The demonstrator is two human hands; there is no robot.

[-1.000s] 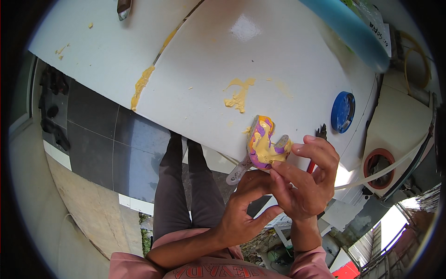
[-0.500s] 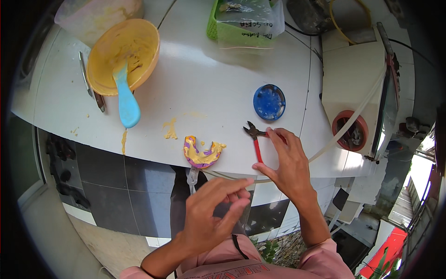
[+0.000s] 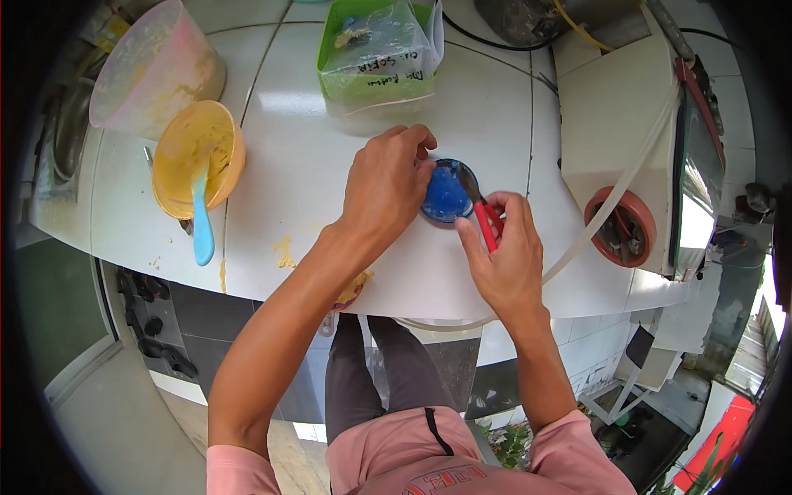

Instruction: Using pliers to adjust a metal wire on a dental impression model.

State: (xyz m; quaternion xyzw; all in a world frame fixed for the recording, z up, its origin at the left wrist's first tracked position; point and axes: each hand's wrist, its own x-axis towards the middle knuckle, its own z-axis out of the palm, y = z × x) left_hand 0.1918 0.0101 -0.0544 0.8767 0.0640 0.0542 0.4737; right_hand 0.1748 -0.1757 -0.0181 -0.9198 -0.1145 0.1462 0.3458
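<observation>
My right hand [image 3: 507, 247] holds red-handled cutting pliers [image 3: 487, 223], their dark jaws over the right side of a round blue dish [image 3: 446, 194]. At the dish's left rim is my left hand [image 3: 386, 177], its fingers bent and the thumb a little apart from them. Nothing shows in its grasp; whether the thumb touches the rim I cannot tell. Near the front edge of the table lies a curved dental impression tray [image 3: 356, 289] filled with yellow and purple material. My left forearm covers much of it.
On the left stand an orange mixing bowl [image 3: 237, 169] with a light blue spatula [image 3: 202, 227] and a pinkish translucent tub [image 3: 194, 74]. A green basket [image 3: 328, 41] with a plastic bag [image 3: 388, 62] is at the back. A hose [image 3: 615, 198] and a reddish round container [image 3: 648, 214] are on the right.
My left hand has moved forward from the front edge to the blue dish. My right hand has picked up the pliers and carried the jaws over the dish. The view has shifted.
</observation>
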